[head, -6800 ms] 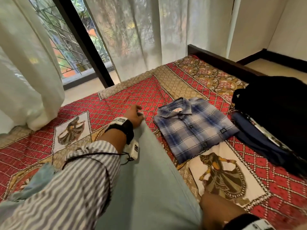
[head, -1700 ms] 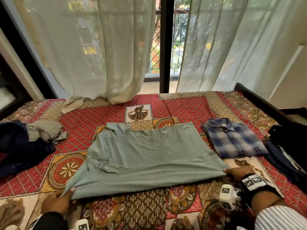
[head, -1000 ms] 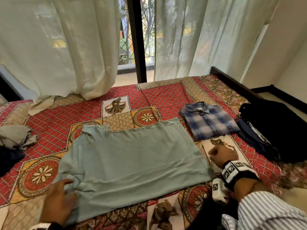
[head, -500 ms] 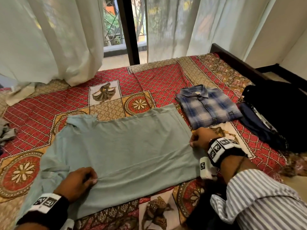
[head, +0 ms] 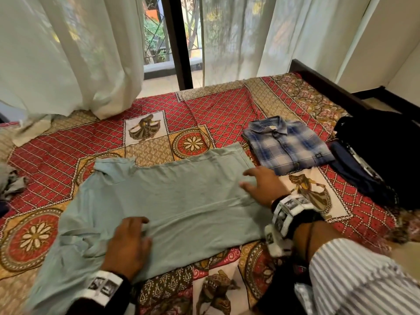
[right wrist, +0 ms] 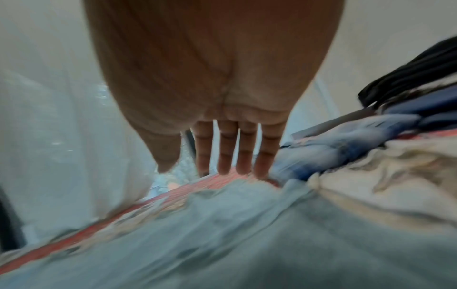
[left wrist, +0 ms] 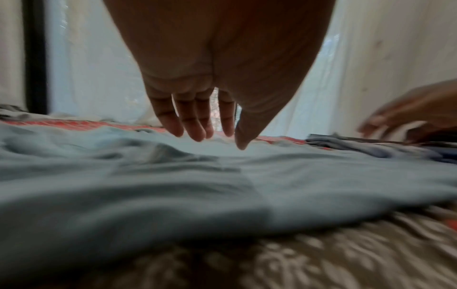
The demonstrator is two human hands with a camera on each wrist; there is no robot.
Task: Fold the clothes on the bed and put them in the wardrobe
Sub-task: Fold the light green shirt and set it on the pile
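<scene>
A light green T-shirt [head: 172, 201] lies spread flat across the bed, neck end to the left, with its near long edge turned over onto its middle. My left hand [head: 130, 242] rests on the shirt near its left sleeve, fingers straight [left wrist: 197, 125] and holding nothing. My right hand [head: 261, 185] hovers flat over the shirt's right hem, fingers spread [right wrist: 232, 156], gripping nothing. A folded blue plaid shirt [head: 288, 144] lies just right of the T-shirt [right wrist: 222, 244].
The bed carries a red patterned bedspread [head: 68, 151]. Dark clothes [head: 381, 155] are piled at the right edge, and grey crumpled clothes [head: 9, 180] at the left edge. White curtains [head: 68, 53] hang behind, and a dark bed frame [head: 329, 87] borders the far right.
Both hands pinched the T-shirt's near edge, carried it up over the middle and let go. Now they lie flat with straight fingers, the right one further up the hem.
</scene>
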